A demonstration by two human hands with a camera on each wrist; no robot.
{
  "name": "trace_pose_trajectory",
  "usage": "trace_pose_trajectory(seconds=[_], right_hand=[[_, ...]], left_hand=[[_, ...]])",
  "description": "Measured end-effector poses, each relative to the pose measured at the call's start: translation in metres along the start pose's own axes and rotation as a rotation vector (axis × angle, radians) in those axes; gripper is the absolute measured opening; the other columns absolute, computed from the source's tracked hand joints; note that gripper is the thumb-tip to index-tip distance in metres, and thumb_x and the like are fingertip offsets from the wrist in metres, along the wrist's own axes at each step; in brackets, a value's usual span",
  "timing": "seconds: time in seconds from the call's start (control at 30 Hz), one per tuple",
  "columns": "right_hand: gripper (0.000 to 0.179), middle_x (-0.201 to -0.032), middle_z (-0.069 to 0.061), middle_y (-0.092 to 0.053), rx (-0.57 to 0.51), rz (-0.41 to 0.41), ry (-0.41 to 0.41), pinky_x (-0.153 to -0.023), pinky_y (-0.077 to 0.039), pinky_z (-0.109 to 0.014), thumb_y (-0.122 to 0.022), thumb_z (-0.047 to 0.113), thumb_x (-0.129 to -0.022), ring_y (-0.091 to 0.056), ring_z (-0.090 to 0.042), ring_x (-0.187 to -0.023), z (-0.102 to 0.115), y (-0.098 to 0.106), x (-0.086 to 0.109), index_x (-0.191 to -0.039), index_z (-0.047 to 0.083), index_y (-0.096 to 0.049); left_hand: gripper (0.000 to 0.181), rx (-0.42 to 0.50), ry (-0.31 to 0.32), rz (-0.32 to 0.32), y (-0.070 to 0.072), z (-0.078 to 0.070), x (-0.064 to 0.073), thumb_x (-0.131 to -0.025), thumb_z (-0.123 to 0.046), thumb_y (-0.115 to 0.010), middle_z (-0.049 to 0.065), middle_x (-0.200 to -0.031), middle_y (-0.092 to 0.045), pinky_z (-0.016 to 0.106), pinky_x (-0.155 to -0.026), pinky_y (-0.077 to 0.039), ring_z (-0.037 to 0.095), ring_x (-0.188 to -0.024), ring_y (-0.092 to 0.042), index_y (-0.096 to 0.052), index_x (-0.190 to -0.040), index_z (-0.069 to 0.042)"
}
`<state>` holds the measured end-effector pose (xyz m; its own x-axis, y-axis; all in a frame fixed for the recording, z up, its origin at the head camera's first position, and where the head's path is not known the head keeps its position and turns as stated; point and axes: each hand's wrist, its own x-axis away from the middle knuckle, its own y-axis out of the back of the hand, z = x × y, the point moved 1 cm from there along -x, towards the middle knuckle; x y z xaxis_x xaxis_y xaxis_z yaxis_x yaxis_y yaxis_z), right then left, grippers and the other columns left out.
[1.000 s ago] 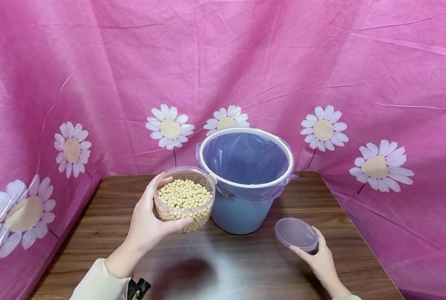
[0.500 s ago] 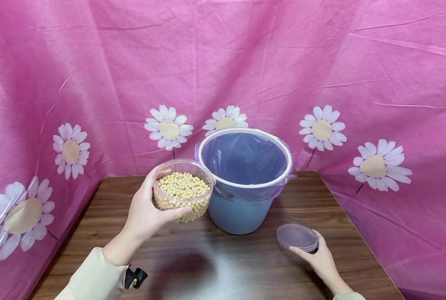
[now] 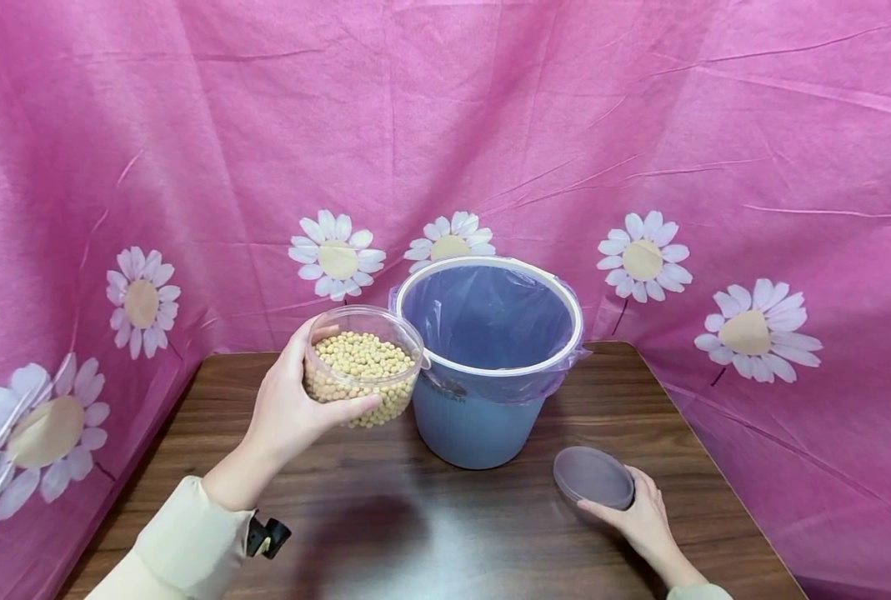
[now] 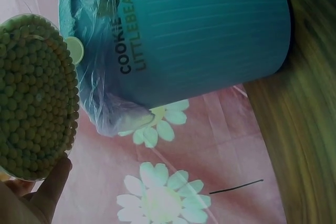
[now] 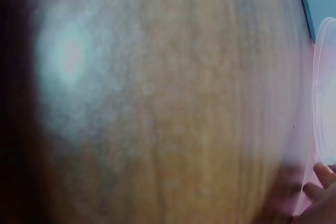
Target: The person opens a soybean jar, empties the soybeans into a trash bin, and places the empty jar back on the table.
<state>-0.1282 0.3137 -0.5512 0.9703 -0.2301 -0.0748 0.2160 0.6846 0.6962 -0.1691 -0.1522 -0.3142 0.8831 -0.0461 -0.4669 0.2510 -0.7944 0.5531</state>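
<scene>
A clear round plastic tub (image 3: 396, 397) of pale yellow soybeans (image 3: 362, 357) is gripped by my left hand (image 3: 283, 408), its thumb across the near side. It is held above the table, just left of the blue trash can (image 3: 478, 433), and has no lid on. In the left wrist view the soybeans (image 4: 34, 98) show through the tub's bottom, with the trash can (image 4: 205, 30) beyond. My right hand (image 3: 646, 517) pinches a clear round lid (image 3: 593, 477) by its edge, low over the table's right side. Part of that lid (image 5: 326, 93) appears in the right wrist view.
A thin purple bag (image 3: 558, 375) lines the trash can and hangs over its white rim (image 3: 490, 368). The can stands on a dark wooden table (image 3: 445, 533). Pink cloth (image 3: 445, 125) with white daisies surrounds the table at the back and sides.
My left hand has raised the tub of soybeans slightly, toward the trash can's rim height. The right hand has lowered a little and tilted the lid.
</scene>
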Motion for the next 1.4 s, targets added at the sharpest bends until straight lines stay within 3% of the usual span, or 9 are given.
trace_pose_trajectory(seconds=[0.13, 0.37, 0.73, 0.87, 1.07, 1.23, 1.33, 1.4], right_hand=[[0.106, -0.140, -0.034, -0.036, 0.049, 0.005, 0.026, -0.112, -0.003, -0.074, -0.089, 0.041, -0.063, -0.027, -0.051, -0.136, -0.003, -0.002, -0.001, -0.137, -0.015, -0.038], [0.114, -0.143, -0.038, -0.034, 0.124, 0.018, 0.023, -0.113, -0.002, -0.074, -0.090, 0.047, -0.060, -0.023, -0.054, -0.138, -0.006, -0.005, -0.002, -0.137, -0.019, -0.035], [0.120, -0.145, -0.046, -0.023, 0.128, 0.083, -0.016, -0.113, -0.004, -0.073, -0.088, 0.043, -0.064, -0.013, -0.062, -0.139, -0.002, 0.000, -0.006, -0.141, -0.024, -0.024], [0.117, -0.150, -0.045, -0.017, 0.062, 0.090, -0.042, -0.113, -0.011, -0.072, -0.085, 0.041, -0.071, -0.011, -0.062, -0.140, 0.004, 0.007, -0.010, -0.146, -0.019, -0.020], [0.100, -0.149, -0.034, -0.034, -0.023, 0.025, -0.028, -0.111, -0.024, -0.066, -0.077, 0.041, -0.082, -0.028, -0.053, -0.139, 0.023, 0.017, -0.020, -0.150, -0.011, -0.024], [0.089, -0.148, -0.023, -0.045, -0.099, -0.019, 0.002, -0.111, -0.028, -0.062, -0.074, 0.040, -0.087, -0.032, -0.045, -0.142, 0.045, 0.027, -0.031, -0.152, -0.002, -0.029], [0.081, -0.144, -0.020, -0.052, -0.126, -0.049, 0.052, -0.110, -0.035, -0.049, -0.073, 0.037, -0.089, -0.040, -0.036, -0.138, 0.059, 0.034, -0.038, -0.151, 0.003, -0.034], [0.075, -0.140, -0.020, -0.056, -0.137, -0.076, 0.097, -0.107, -0.040, -0.032, -0.072, 0.033, -0.091, -0.047, -0.025, -0.131, 0.069, 0.038, -0.043, -0.150, 0.005, -0.037]], left_hand=[[0.103, -0.033, 0.017, 0.009, 0.002, 0.000, -0.004, -0.058, -0.038, -0.095, 0.004, -0.137, -0.058, 0.050, -0.098, -0.043, 0.027, -0.122, -0.057, -0.042, -0.145, -0.025], [0.102, -0.080, 0.019, 0.017, 0.005, -0.003, -0.013, -0.058, -0.045, -0.094, 0.003, -0.137, -0.058, 0.050, -0.092, -0.045, 0.025, -0.110, -0.058, -0.044, -0.144, -0.025], [0.107, -0.146, 0.000, 0.021, 0.010, -0.009, -0.029, -0.058, -0.052, -0.092, 0.003, -0.138, -0.056, 0.054, -0.099, -0.044, 0.029, -0.125, -0.055, -0.041, -0.147, -0.022], [0.116, -0.182, 0.025, 0.029, 0.012, -0.011, -0.033, -0.058, -0.056, -0.090, 0.007, -0.140, -0.054, 0.057, -0.099, -0.045, 0.032, -0.126, -0.054, -0.034, -0.153, -0.019], [0.119, -0.201, 0.050, 0.044, 0.015, -0.014, -0.038, -0.058, -0.060, -0.088, 0.011, -0.143, -0.052, 0.059, -0.100, -0.044, 0.034, -0.127, -0.053, -0.032, -0.154, -0.019], [0.122, -0.221, 0.066, 0.056, 0.015, -0.016, -0.040, -0.058, -0.064, -0.087, 0.012, -0.143, -0.052, 0.059, -0.100, -0.044, 0.035, -0.127, -0.053, -0.030, -0.155, -0.018], [0.123, -0.232, 0.069, 0.060, 0.015, -0.018, -0.041, -0.057, -0.066, -0.086, 0.012, -0.142, -0.052, 0.060, -0.099, -0.044, 0.035, -0.127, -0.053, -0.029, -0.156, -0.018], [0.123, -0.240, 0.069, 0.061, 0.015, -0.018, -0.042, -0.057, -0.067, -0.085, 0.012, -0.142, -0.053, 0.060, -0.098, -0.044, 0.036, -0.126, -0.053, -0.029, -0.156, -0.019]])
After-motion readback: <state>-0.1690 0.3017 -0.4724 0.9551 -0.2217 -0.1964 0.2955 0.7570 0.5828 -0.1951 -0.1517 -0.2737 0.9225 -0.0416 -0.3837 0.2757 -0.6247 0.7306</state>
